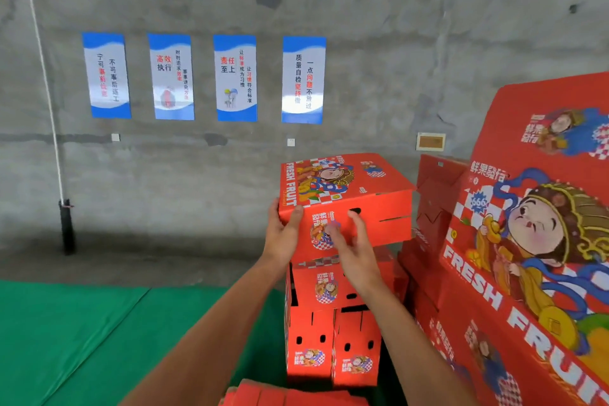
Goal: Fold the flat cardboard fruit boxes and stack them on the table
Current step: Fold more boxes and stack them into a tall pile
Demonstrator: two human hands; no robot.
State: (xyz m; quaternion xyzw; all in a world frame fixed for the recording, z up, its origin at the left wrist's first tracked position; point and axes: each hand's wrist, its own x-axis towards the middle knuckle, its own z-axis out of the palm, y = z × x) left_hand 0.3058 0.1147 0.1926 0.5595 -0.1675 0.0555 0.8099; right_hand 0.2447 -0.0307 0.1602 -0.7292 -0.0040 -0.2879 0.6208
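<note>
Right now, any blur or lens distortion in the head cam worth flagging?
Head view: right hand is motion-smeared over the top box; left hand reads sharper. Wide-angle bend shows in the rope and leaning posters. Lighting is flat, with no harsh glare.

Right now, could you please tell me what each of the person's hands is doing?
Left hand: grips the left corner of the top folded box, thumb on its front.
Right hand: open, fingers spread against the box's front face.
</note>
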